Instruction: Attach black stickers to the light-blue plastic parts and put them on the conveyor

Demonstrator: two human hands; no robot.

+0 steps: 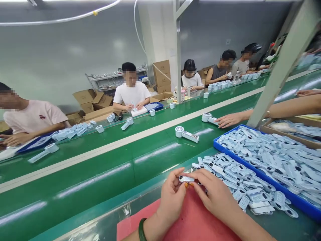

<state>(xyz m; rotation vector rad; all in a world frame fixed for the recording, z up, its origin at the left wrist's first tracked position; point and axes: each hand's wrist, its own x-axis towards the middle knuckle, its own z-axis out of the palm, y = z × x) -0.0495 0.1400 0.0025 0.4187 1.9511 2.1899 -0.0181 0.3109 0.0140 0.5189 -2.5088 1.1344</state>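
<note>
My left hand and my right hand meet over a red mat. Together they pinch one small light-blue plastic part between fingertips. A green bangle circles my left wrist. Just right of my hands lies a loose heap of the same light-blue parts. Behind that heap a blue tray is piled with several more.
A green conveyor belt runs past, carrying assembled white devices. A neighbour's arm reaches from the right and touches one device. Several seated workers face me across the belt, with cardboard boxes behind. A slanted metal post rises at right.
</note>
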